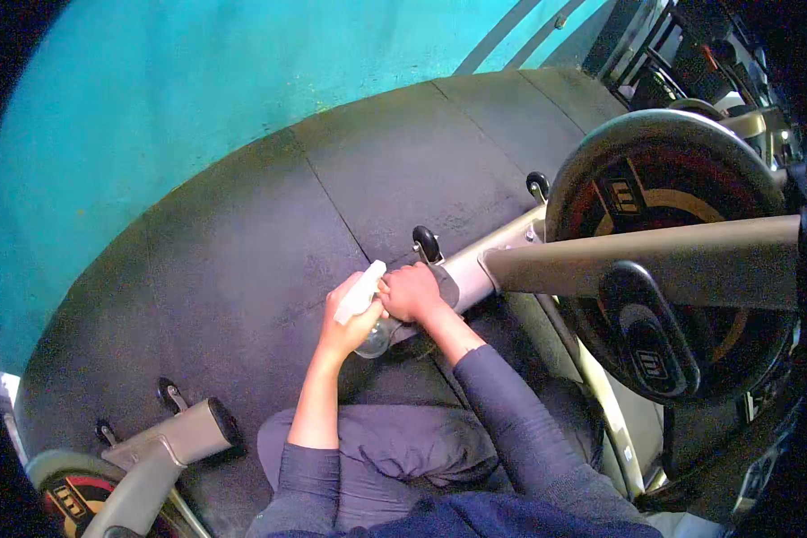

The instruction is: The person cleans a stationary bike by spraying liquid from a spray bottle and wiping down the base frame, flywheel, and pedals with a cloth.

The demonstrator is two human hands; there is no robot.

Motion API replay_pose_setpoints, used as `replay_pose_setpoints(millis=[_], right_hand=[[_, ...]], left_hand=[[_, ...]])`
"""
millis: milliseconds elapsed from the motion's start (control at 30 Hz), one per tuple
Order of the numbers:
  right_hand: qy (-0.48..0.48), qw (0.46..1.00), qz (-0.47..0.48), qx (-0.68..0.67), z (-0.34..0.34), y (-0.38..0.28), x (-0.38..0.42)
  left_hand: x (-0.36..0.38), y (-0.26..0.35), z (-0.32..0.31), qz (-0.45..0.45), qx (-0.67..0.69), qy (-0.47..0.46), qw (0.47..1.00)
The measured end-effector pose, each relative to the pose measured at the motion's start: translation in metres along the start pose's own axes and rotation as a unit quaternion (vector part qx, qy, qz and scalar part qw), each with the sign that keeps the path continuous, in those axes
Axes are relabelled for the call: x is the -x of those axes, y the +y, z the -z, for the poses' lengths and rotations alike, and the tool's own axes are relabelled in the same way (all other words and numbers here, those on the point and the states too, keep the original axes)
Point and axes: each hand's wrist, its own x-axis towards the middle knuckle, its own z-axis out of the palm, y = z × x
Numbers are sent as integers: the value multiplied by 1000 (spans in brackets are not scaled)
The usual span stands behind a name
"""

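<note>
My left hand (345, 327) is wrapped round a spray bottle (374, 342) with a white trigger head and a clear body, held just above the near end of an exercise bike's base bar (471, 276). Close beside it, my right hand (411, 293) is curled with bent knuckles at that bar. A dark grey, cloth-like patch (445, 285) shows along the outer edge of this hand. Whatever lies under its fingers is hidden, so I cannot tell what they grip. The fingers of both hands nearly meet by the trigger.
To the right rises the bike's large round flywheel (663, 179) with a black pedal crank (650, 350). Small black caster wheels (427, 242) stick out from the base. Another bike's foot (184, 438) stands at lower left. Dark floor mats (233, 242) run to a turquoise wall (179, 99).
</note>
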Motion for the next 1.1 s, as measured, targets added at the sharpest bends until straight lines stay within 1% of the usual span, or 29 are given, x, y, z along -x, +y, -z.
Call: replay_pose_setpoints(millis=[100, 133, 167, 233, 267, 300, 367, 400, 500, 567, 667, 700, 767, 800, 833, 867, 900, 967, 1033, 1067, 1100], right_hand=[[84, 996, 25, 10, 0, -4, 18], [5, 1000, 7, 1, 10, -8, 26], [2, 1000, 13, 4, 4, -8, 34], [153, 983, 86, 47, -10, -9, 57], [96, 991, 80, 47, -12, -9, 70], [94, 991, 83, 49, -13, -10, 81], [114, 988, 96, 48, -18, -11, 104], [96, 991, 91, 31, -18, -12, 114], [110, 990, 91, 8, -17, -11, 124], [110, 991, 81, -2, -15, -11, 117], [151, 987, 52, -25, -12, -9, 92], [152, 987, 52, -26, -12, -6, 81], [145, 989, 24, -21, -11, 0, 59], [173, 984, 32, -42, -8, 1, 48], [175, 983, 29, -42, -2, 1, 37], [97, 995, 3, -36, 5, 1, 27], [18, 999, -23, -29, 9, 2, 19], [19, 999, -28, -7, 15, -2, 7], [-41, 996, -76, 18, 18, -6, 2], [-24, 997, -75, -13, 21, -7, 8], [-22, 997, -78, -11, 13, -6, 15]], left_hand=[[-2, -8, 2, -9, 17, -4, 1000], [-1, -12, 3, -19, 29, -8, 999], [0, -15, 5, -17, 31, -1, 999], [0, -11, 7, -16, 15, -11, 1000], [-1, -11, 9, -28, -19, -16, 999], [-1, -14, 9, -27, -17, -12, 999], [-1, -21, 7, -16, 48, -8, 999], [-1, -19, 9, -17, 49, -5, 999], [1, -14, 9, -28, 31, -19, 999], [0, -19, 8, -35, 16, -15, 999], [0, -20, 7, -43, 17, -22, 999], [-1, -22, 7, -44, 16, -23, 999], [-3, -27, 7, -115, -14, -18, 993], [-2, -25, 7, -116, -14, -21, 993], [-1, -20, 7, -83, 2, -25, 996], [-1, -18, 6, -50, 18, -29, 998], [-2, -18, 6, -52, 18, -32, 998], [-2, -21, 7, -74, -18, -31, 997], [-2, -20, 8, -93, -28, -41, 994], [-2, -18, 7, -112, -36, -49, 992], [-2, -15, 7, -115, -35, -50, 991]])
